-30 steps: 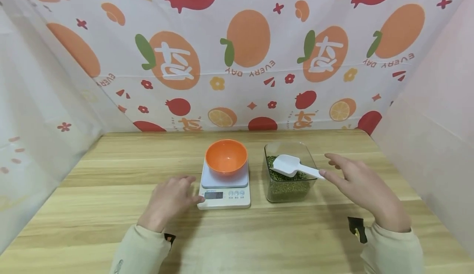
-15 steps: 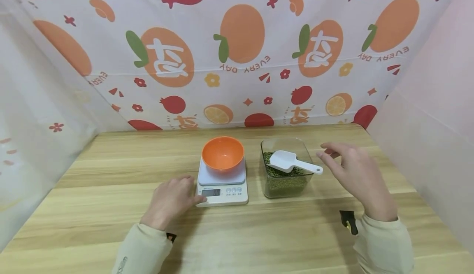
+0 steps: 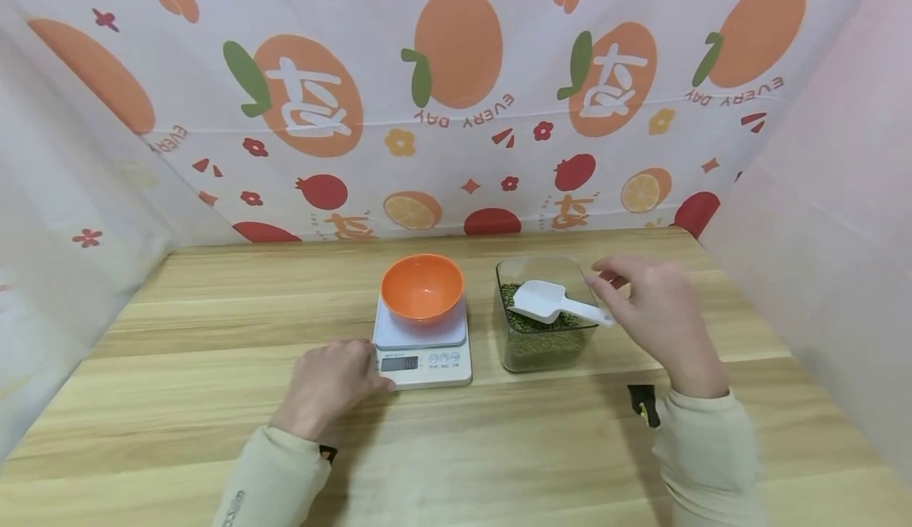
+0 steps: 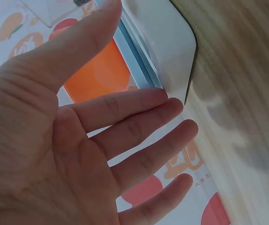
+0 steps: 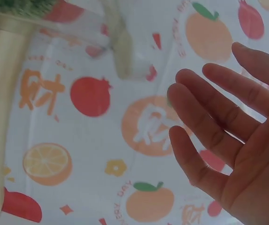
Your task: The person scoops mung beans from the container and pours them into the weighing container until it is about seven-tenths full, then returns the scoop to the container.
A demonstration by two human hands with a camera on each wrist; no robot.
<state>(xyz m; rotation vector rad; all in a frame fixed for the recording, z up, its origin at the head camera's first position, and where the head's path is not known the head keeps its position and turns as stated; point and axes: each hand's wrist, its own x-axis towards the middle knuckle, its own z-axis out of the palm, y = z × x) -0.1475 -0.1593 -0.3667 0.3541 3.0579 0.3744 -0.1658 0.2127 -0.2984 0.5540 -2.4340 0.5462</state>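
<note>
White scoop (image 3: 539, 301) lies across a clear container (image 3: 549, 269) of small green beans (image 3: 524, 323), its handle over the rim, just beside your right hand (image 3: 655, 305), whose fingers are parted, slightly bent and holding nothing. Your left hand (image 3: 333, 383), fingers extended and gripping nothing, is at the left edge of the white scale (image 3: 422, 339) beneath an orange bowl (image 3: 423, 290). Its display (image 3: 399, 363) is too small to read; "EVERY DAY" repeats across the fruit-print cloth (image 3: 456, 145).
</note>
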